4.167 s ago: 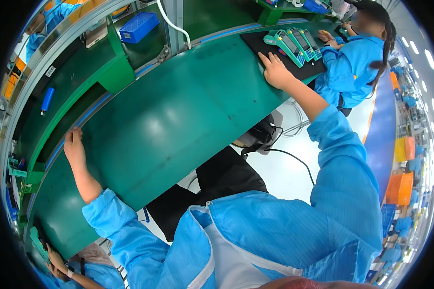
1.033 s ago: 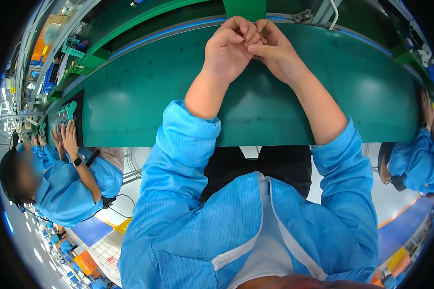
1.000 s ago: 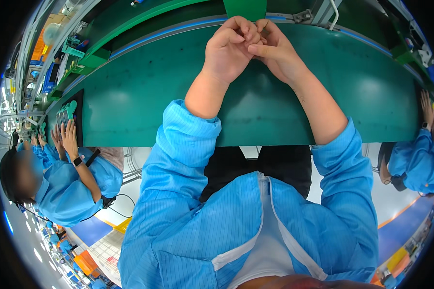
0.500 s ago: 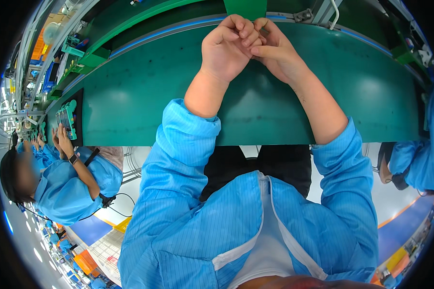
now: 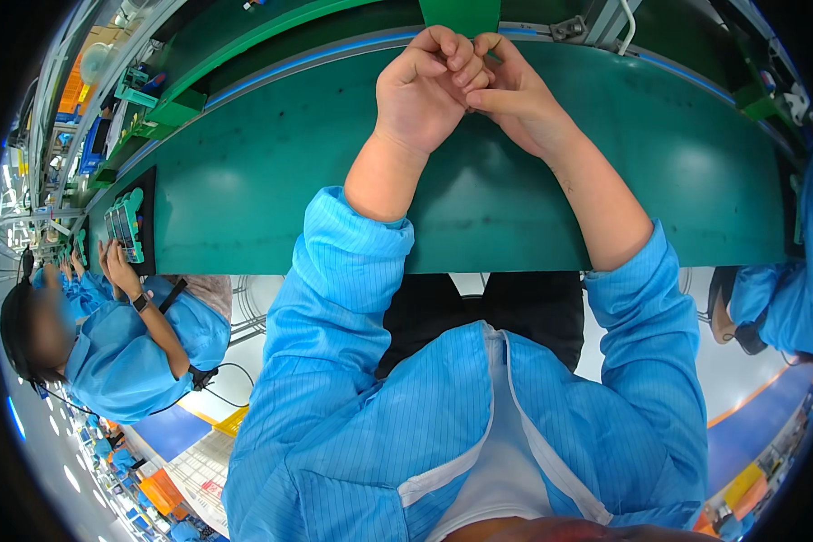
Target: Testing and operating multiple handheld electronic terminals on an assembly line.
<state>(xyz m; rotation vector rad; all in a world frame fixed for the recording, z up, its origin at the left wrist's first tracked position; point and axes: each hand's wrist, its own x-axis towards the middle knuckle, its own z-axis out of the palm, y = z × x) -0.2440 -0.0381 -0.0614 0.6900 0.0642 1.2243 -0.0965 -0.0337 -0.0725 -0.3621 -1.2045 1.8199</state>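
Above the far part of the green worktable (image 5: 271, 181), my left hand (image 5: 422, 99) is turned palm up with its fingers loosely curled. Its bare palm shows, and nothing lies in it. My right hand (image 5: 521, 101) meets it from the right, its thumb and fingers closed around the left hand's fingertips. Some of the right fingers are hidden behind the left ones. No tool or part is visible in either hand. Both forearms are bare below rolled blue sleeves.
A green upright (image 5: 461, 13) stands just beyond my hands at the table's back rail (image 5: 325, 61). To the left, a co-worker (image 5: 144, 348) in blue has hands beside a green fixture (image 5: 125, 226) on a black mat. Another person (image 5: 777, 303) sits at the right.
My hands stay clasped in nearly the same place, with only a tiny shift. The co-worker's hands on the left have moved slightly.
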